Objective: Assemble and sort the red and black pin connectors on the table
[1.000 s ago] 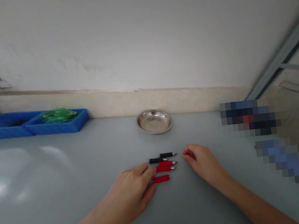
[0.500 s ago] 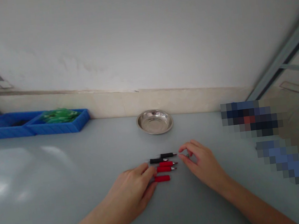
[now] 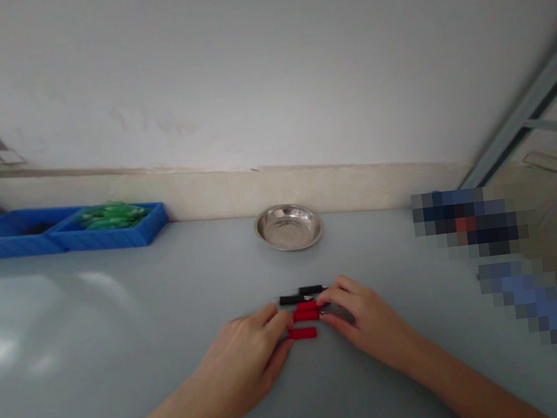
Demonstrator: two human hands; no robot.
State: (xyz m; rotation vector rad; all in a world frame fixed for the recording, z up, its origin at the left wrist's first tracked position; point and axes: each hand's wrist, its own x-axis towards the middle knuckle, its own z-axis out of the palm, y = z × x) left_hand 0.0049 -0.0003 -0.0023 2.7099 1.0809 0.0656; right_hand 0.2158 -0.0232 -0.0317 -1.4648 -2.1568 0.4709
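Note:
Several small banana plugs lie in a cluster on the grey table: two black plugs [image 3: 301, 295] at the back and two red plugs [image 3: 306, 310] in front of them. Nearest me lies a short red sleeve [image 3: 302, 333]. My left hand [image 3: 248, 357] rests on the table with its fingertips closed on the left end of that sleeve. The fingers of my right hand [image 3: 366, 320] are pinched together at the right ends of the red and black plugs and cover their metal tips. What they pinch is hidden.
A shallow steel dish [image 3: 288, 227] stands behind the plugs near the wall. At the far left a blue two-part tray [image 3: 61, 239] holds green parts. A pixelated patch covers the right edge of the table.
My right hand has moved left and slightly toward me, from beside the plugs onto their metal tips. My left hand and the red sleeve have stayed put.

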